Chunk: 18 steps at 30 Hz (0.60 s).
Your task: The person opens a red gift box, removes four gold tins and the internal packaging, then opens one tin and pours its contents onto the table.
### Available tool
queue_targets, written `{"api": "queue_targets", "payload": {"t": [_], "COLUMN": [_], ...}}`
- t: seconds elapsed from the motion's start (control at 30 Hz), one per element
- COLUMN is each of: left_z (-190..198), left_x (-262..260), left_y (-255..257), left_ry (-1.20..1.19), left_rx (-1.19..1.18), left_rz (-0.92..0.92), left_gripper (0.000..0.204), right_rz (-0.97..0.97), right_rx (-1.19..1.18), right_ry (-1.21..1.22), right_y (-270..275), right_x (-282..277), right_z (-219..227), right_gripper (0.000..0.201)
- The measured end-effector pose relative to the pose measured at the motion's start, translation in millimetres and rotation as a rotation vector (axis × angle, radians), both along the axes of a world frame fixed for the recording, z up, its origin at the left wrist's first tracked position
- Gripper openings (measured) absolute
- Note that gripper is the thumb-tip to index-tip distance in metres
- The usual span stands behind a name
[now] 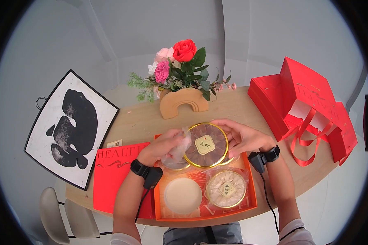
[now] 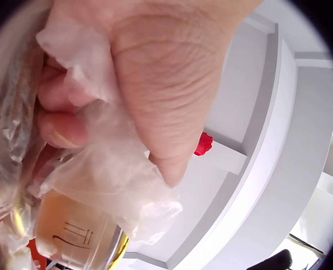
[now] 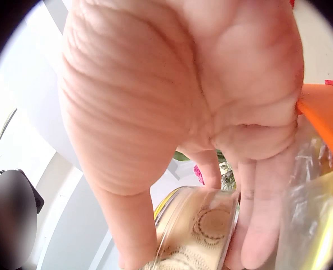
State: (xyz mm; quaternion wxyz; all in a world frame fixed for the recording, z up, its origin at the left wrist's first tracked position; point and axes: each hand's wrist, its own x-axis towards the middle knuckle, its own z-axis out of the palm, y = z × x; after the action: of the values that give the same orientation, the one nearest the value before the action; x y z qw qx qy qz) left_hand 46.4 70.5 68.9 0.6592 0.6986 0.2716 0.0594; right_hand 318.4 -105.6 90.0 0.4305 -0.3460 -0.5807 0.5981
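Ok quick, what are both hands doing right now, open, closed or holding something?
Left hand: closed, holding crumpled translucent plastic wrap.
Right hand: holding the round gold-rimmed container between thumb and fingers.

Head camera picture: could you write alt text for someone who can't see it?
A person's right hand holds a round, gold-rimmed container over an open orange box on a table, while the left hand grips clear plastic beside it. Behind are flowers in an arch-shaped vase; red packaging is at right, a black-and-white picture at left.
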Motion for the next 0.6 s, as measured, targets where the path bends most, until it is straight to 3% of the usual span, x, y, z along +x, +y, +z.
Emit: {"api": "queue_targets", "payload": {"t": [0.07,0.3,0.6], "left_z": [-5.0,-39.5,-29.7], "left_x": [0.4,-3.6,-5.5], "left_y": [-1.3,20.8,17.6], "left_ry": [-0.049,-0.062,0.031], "left_rx": [0.002,0.011,0.046], "left_rz": [0.07,0.062,0.027], "left_gripper": [0.032,0.04,0.045], "right_rz": [0.017,0.0,-0.008], "right_rx": [-0.005,-0.053,-0.022], "right_ry": [0.047,-0.088,-0.107], "right_y": [0.5,0.1,1.1], "right_x": [0.6,-0.2,-0.1], "right_z": [0.3,5.1,3.5], "right_gripper": [0.098,0.093,0.094]}}
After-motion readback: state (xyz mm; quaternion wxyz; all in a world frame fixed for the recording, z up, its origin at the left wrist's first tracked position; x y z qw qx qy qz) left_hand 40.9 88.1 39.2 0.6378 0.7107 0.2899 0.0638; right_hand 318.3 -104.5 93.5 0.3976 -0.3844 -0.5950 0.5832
